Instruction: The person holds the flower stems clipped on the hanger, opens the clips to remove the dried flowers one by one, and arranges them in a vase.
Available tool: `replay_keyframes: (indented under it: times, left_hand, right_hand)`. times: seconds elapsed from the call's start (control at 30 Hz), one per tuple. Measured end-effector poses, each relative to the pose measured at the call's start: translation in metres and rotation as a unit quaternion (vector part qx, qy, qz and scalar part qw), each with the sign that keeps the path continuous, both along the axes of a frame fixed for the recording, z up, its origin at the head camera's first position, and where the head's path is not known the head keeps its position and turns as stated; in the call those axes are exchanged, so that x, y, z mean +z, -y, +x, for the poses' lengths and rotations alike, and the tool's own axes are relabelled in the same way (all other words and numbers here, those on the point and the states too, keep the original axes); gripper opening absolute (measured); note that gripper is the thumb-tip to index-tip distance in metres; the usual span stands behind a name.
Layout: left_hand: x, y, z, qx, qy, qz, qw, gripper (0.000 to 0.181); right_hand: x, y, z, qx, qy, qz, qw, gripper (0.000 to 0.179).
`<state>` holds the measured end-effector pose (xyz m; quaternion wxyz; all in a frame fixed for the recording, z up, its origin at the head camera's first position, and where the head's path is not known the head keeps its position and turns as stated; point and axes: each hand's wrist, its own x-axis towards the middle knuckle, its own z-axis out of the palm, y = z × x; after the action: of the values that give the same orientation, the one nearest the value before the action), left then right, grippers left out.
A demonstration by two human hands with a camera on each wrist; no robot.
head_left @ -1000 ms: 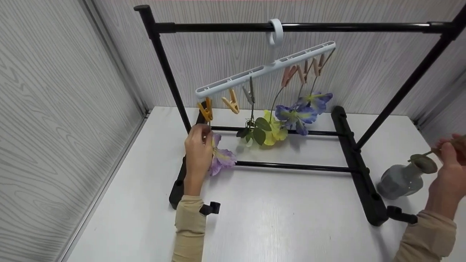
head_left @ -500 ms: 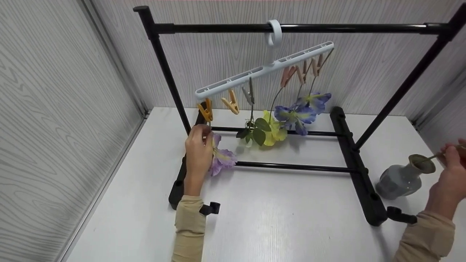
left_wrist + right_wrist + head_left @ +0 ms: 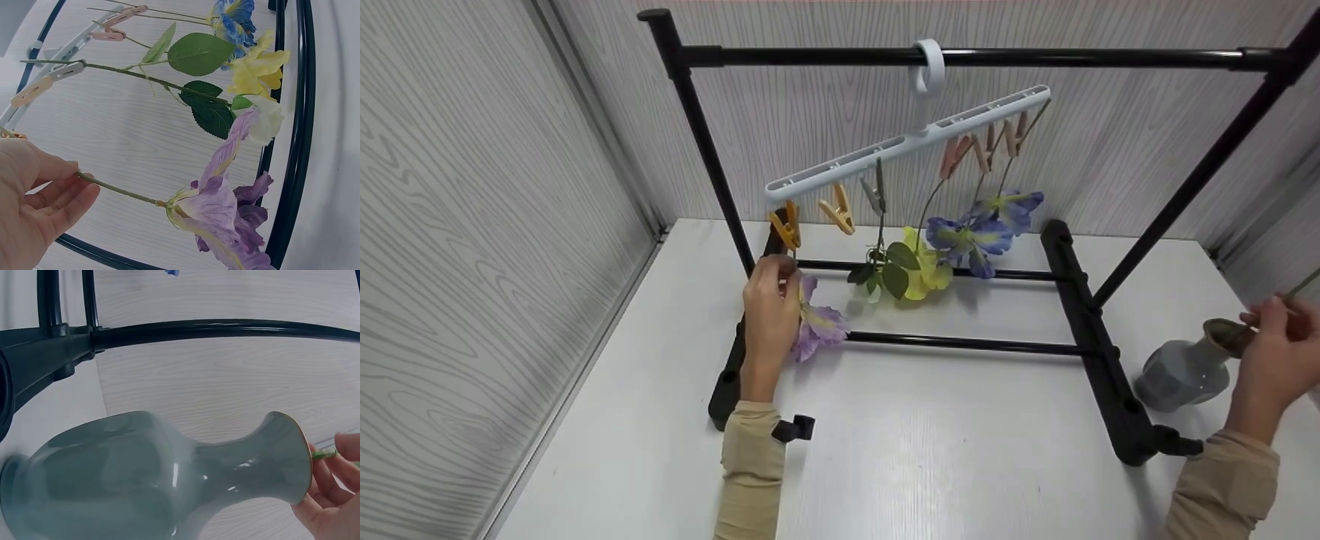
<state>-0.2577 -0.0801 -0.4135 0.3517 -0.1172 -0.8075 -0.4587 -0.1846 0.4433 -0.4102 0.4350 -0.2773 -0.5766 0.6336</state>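
A: How far along does it look to you?

B: About midway, I'd judge. On the hanger (image 3: 907, 141) I count 3 stems clipped and hanging heads down: a yellow flower (image 3: 924, 270) and 2 blue flowers (image 3: 969, 238). The orange clip (image 3: 785, 229) sits just above the left hand (image 3: 769, 315), and I can't tell whether it grips anything.

A: And what's that hand doing?

B: Pinching the thin stem (image 3: 121, 191) of the purple flower (image 3: 222, 216) between thumb and fingertips, the other fingers loosely curled. The bloom hangs just to the right of the hand, over the rack (image 3: 960, 345).

A: The right hand (image 3: 1271, 360)?

B: Out by the vase (image 3: 1181, 371), fingers closed on a green stem (image 3: 323, 454) right at the vase's mouth. From the wrist view only a short bit of stem shows past the fingertips, touching the rim. I can't see that stem's flower at all.

A: So what's left?

B: By my reckoning, the purple flower and that stem are both in hand and unsettled, and 3 flowers hang on the hanger.
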Motion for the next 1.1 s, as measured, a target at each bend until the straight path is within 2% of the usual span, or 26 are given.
replay_keyframes:
  times: [0.1,0.3,0.4,0.53,0.6,0.7,0.77,0.83,1.0,1.1]
  left_hand:
    - [0.0,-0.001,0.001,0.0,-0.001,0.002,1.0,0.007]
    - [-0.001,-0.002,0.002,0.002,-0.001,0.003,1.0,0.007]
    - [-0.001,-0.003,0.003,0.003,-0.001,0.005,1.0,0.006]
    - [-0.001,-0.004,0.003,0.006,-0.004,0.007,0.9999,0.006]
    - [-0.002,-0.004,0.004,0.007,-0.005,0.008,0.9999,0.006]
    - [-0.002,-0.005,0.004,0.008,-0.008,0.01,0.9999,0.006]
    - [-0.002,-0.005,0.004,0.009,-0.01,0.012,0.9998,0.006]
    - [-0.002,-0.005,0.003,0.01,-0.01,0.013,0.9998,0.006]
    - [-0.003,-0.006,0.004,0.011,-0.004,0.015,0.9998,0.007]
    - [-0.002,-0.005,0.004,0.011,0.001,0.018,0.9998,0.007]
  right_hand:
    - [0.001,0.001,-0.001,-0.016,0.002,-0.004,0.9999,0.006]
    - [0.001,0.001,-0.003,-0.029,-0.046,0.003,0.9985,0.008]
    - [0.0,-0.002,-0.003,-0.034,-0.015,0.016,0.9992,0.009]
    - [0.0,-0.006,-0.004,-0.056,0.072,0.045,0.9948,0.015]
    - [-0.001,-0.008,-0.006,-0.074,0.081,0.06,0.9921,0.016]
    - [-0.001,-0.008,-0.008,-0.083,0.057,0.072,0.9923,0.02]
    - [0.0,-0.007,-0.01,-0.07,0.024,0.058,0.9956,0.025]
    - [0.002,-0.004,-0.011,-0.058,0.011,0.056,0.9967,0.028]
    - [0.001,0.002,-0.013,-0.064,0.029,0.119,0.9904,0.031]
    - [-0.001,0.006,-0.015,-0.075,0.02,0.154,0.985,0.033]
